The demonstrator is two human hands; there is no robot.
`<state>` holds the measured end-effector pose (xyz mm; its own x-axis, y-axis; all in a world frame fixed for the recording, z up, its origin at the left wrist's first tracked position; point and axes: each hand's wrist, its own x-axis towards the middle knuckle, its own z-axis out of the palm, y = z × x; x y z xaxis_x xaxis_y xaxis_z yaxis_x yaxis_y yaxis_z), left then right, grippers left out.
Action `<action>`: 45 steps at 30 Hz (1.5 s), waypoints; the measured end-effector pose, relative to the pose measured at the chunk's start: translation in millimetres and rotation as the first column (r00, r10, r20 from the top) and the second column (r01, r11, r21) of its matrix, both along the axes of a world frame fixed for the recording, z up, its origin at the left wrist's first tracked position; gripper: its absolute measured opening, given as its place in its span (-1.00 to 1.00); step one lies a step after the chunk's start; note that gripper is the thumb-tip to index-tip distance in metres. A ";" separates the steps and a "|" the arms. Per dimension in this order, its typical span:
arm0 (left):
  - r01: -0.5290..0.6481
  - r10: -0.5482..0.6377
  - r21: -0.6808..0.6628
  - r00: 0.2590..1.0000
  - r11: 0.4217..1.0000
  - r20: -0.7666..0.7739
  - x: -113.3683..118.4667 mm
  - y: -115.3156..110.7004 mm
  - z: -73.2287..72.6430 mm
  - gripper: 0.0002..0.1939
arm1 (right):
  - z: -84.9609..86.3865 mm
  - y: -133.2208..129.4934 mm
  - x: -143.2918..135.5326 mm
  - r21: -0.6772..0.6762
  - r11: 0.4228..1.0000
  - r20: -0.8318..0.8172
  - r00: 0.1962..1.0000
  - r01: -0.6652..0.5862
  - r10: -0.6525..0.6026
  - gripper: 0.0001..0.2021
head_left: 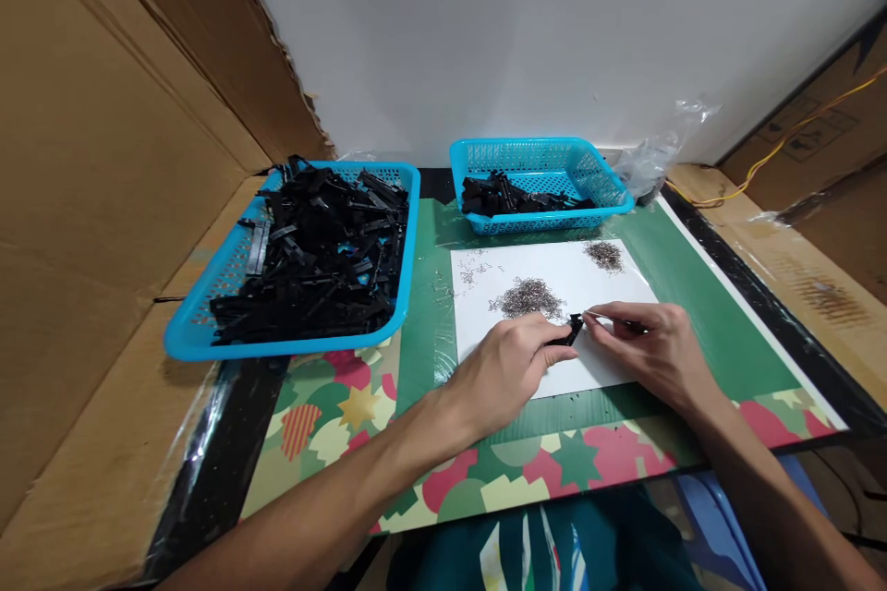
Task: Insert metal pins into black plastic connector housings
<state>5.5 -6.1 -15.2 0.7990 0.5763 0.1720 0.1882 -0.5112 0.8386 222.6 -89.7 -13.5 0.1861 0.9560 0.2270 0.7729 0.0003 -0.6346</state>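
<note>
Over the white sheet (485, 323), my left hand (509, 365) is closed on a small black part (574, 330). My right hand (655, 351) meets it from the right, its fingertips pinched at the end of that part around a thin tool with a dark handle (627, 325). Just behind my left hand lies a pile of small metal springs (530, 297). A smaller pile of springs (604, 256) sits at the sheet's back right, and loose ones (471, 272) are scattered at its back left.
A large blue basket (176, 332) heaped with black parts (325, 240) stands on the left. Behind the sheet, a smaller blue basket (554, 220) holds fewer black parts. A clear plastic bag (651, 162) lies beside it. Cardboard (103, 157) rises on the left.
</note>
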 end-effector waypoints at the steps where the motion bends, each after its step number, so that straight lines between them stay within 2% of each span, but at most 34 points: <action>1: 0.001 -0.001 0.004 1.000 1.000 -0.001 0.2 0.1 0.0 -0.78 | -0.3 0.3 -0.1 0.003 1.000 -0.001 1.000 -0.008 0.008 -0.76; 8: 0.003 -0.003 -0.008 1.000 1.000 0.002 0.3 -0.2 0.0 -0.77 | -1.4 2.2 -0.3 -0.006 1.000 0.002 1.000 -0.026 0.026 -0.75; 14: 0.018 -0.018 -0.001 1.000 1.000 0.003 -0.1 0.6 0.0 -0.77 | 7.3 3.8 0.3 -0.094 0.994 0.008 0.999 -0.046 0.047 -0.71; 19: 0.015 -0.015 -0.037 1.000 0.999 -0.001 -0.1 0.0 -0.6 -0.75 | 15.9 2.1 5.3 -0.194 0.979 0.055 0.996 -0.064 0.076 -0.60; 23: 0.024 -0.024 -0.044 1.000 0.999 -0.008 -0.8 -0.6 -0.4 -0.75 | 16.8 -2.6 10.8 -0.125 0.992 0.018 1.000 0.012 -0.010 -0.55; 28: 0.051 -0.051 -0.012 0.998 0.999 -0.022 -1.6 -0.9 -0.6 -0.77 | 19.6 -1.0 12.0 0.015 0.999 -0.031 0.999 0.035 -0.034 -0.51; 31: 0.061 -0.061 -0.002 0.998 0.998 -0.022 -1.6 -0.9 -1.5 -0.77 | 17.7 3.3 11.3 -0.044 0.996 -0.114 0.990 0.076 -0.080 -0.47; 34: 0.061 -0.061 0.010 0.998 0.998 -0.017 -1.4 -0.8 -1.8 -0.79 | 12.4 6.8 9.8 -0.135 0.990 -0.297 0.952 0.035 -0.074 -0.47; 37: 0.063 -0.063 0.002 0.998 0.998 -0.010 -1.2 -0.6 -0.7 -0.79 | 6.8 8.0 7.1 -0.131 0.991 -0.410 0.909 0.015 -0.068 -0.50; 45: 0.060 -0.060 0.016 0.998 0.998 -0.019 -0.7 -0.2 0.7 -0.81 | -0.3 6.1 3.8 -0.082 0.997 -0.287 0.957 0.008 -0.031 -0.57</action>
